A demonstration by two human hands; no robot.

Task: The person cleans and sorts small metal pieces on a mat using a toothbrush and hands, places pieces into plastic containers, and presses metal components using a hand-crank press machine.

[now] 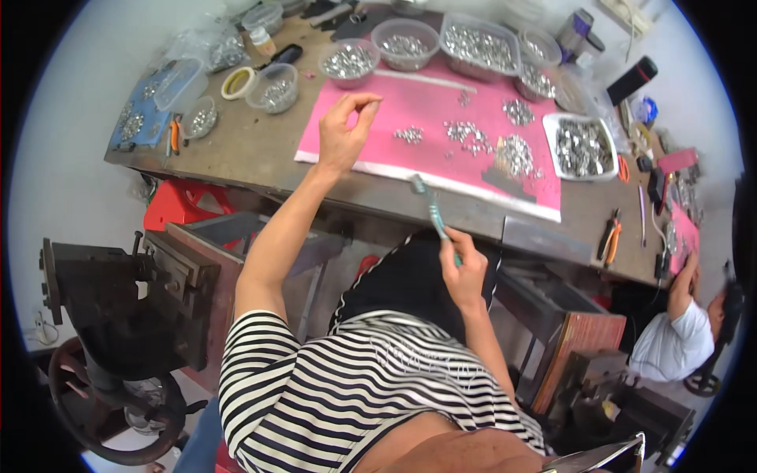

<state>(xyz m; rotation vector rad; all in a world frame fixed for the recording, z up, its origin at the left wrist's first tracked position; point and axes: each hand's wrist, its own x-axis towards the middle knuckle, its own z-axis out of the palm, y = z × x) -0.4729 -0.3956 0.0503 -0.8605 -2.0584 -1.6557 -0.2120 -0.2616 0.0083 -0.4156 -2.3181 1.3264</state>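
My right hand (pixel 465 266) is closed round the handle of a teal toothbrush (pixel 433 206) in front of the table's near edge. The brush head points up and away, close to the mat's white border. Over the left part of a pink mat (pixel 371 148), my left hand (pixel 345 134) is raised with its fingertips pinched together. Anything between those fingertips is too small to make out. Several piles of small shiny metal parts lie on the mat: a small pile (pixel 409 135), a looser one (pixel 468 136) and a bigger one (pixel 516 155) at the right.
Clear plastic tubs of metal parts, such as a rectangular one (pixel 479 49), line the mat's far edge. A white tray (pixel 581 147) stands right of it. Orange-handled pliers (pixel 609 236) lie at the right. Beyond them, a co-worker (pixel 676 339) sits. A red stool (pixel 185 209) is under the table.
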